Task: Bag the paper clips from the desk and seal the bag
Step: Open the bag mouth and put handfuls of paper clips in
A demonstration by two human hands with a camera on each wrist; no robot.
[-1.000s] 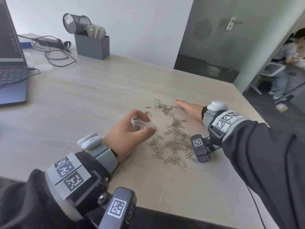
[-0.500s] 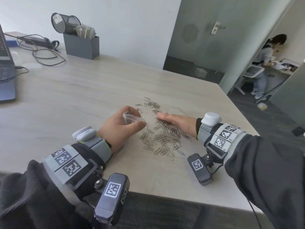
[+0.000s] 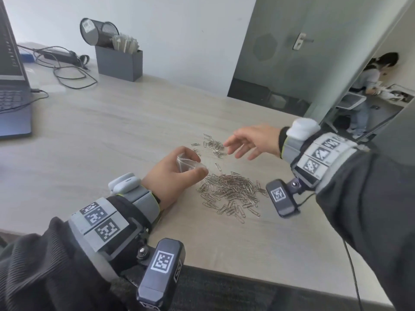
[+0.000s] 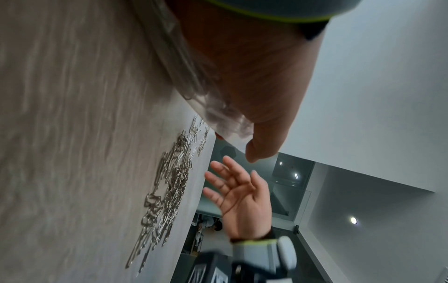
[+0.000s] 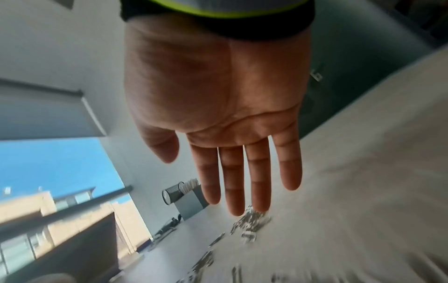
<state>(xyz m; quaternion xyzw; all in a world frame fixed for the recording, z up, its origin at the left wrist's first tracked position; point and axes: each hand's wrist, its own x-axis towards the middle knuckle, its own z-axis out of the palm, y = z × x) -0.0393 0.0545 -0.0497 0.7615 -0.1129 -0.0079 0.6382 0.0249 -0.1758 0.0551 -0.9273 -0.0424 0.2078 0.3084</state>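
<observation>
A heap of silver paper clips (image 3: 231, 191) lies on the wooden desk (image 3: 112, 131), with a smaller cluster (image 3: 214, 145) farther back. My left hand (image 3: 177, 173) rests on the desk left of the heap and pinches a small clear plastic bag (image 3: 187, 163) between thumb and fingers; the bag (image 4: 218, 116) shows crumpled under the palm in the left wrist view. My right hand (image 3: 249, 141) hovers above the smaller cluster with straight, spread fingers and holds nothing; the right wrist view shows its palm (image 5: 218, 95) over blurred clips (image 5: 249, 224).
A laptop (image 3: 12, 86) sits at the left edge with cables (image 3: 67, 72) behind it. A grey organiser box (image 3: 119, 62) with a mesh cup (image 3: 97, 31) stands at the back wall. The desk's front edge (image 3: 269, 279) is near. A person (image 3: 368, 86) sits beyond the doorway.
My right hand swept clips toward the main heap, then lifted off the desk and moved back over the smaller far cluster. The left hand kept its hold on the bag.
</observation>
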